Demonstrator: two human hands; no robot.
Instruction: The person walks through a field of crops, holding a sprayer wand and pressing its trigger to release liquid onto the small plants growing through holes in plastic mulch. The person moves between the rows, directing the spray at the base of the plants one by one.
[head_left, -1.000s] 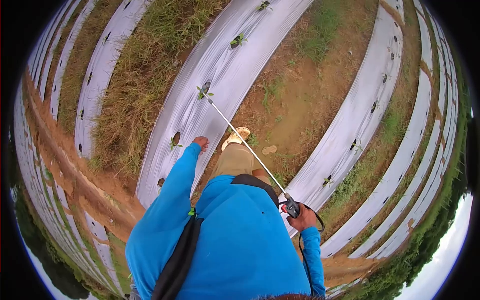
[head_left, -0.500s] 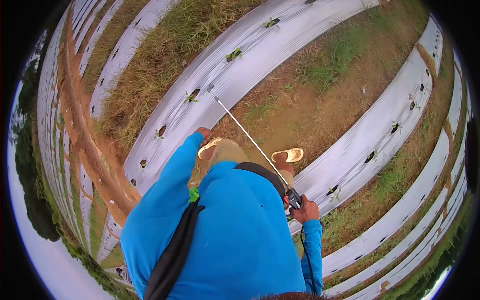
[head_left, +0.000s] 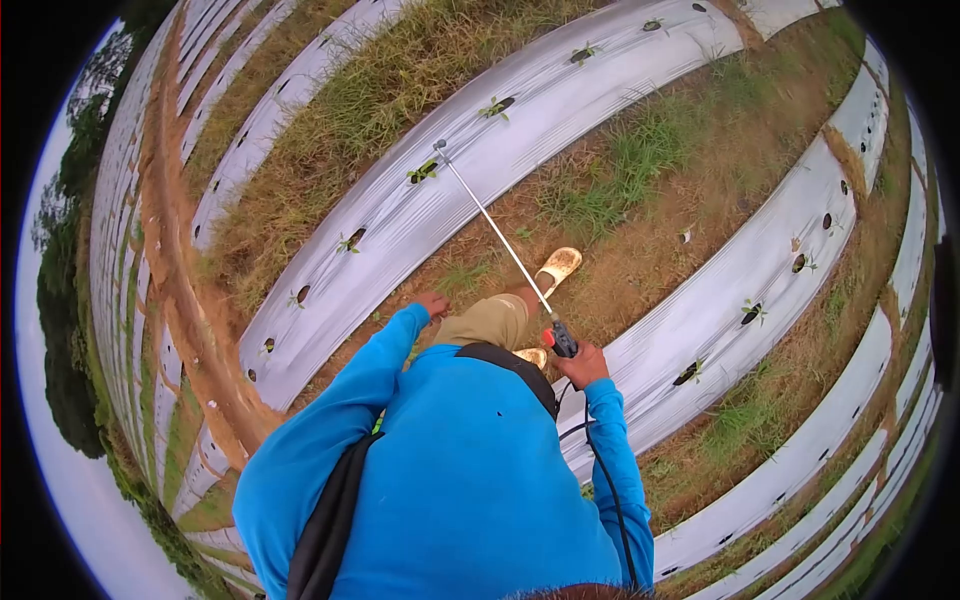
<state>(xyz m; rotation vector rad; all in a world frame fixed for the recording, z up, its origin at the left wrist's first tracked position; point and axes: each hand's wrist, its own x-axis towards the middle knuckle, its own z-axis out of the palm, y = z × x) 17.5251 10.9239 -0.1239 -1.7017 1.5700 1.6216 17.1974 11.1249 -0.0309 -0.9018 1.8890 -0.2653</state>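
Note:
My right hand (head_left: 588, 366) is closed around the dark handle of a sprayer wand (head_left: 497, 228). The wand's thin metal tube slants up and left, ending in a grey nozzle (head_left: 440, 147) above the white plastic mulch (head_left: 375, 262). Just below the nozzle, a small seedling (head_left: 422, 173) grows from a dark planting hole. A black hose (head_left: 612, 480) runs down from the handle along my right sleeve. My left hand (head_left: 433, 304) hangs by my left thigh, near the bed's edge; its fingers are too small and partly hidden to read.
More seedlings (head_left: 496, 107) stand in holes along the mulched bed. Another mulched row (head_left: 720, 325) lies to my right. Between them runs a path of soil and grass (head_left: 640, 165). My light clog (head_left: 561, 264) is on that path. A dirt furrow (head_left: 180, 300) crosses at left.
One foot has stepped forward onto the path. The wand and my right hand have shifted forward, and the nozzle is now by a seedling further along the bed. My left hand has swung slightly rightward.

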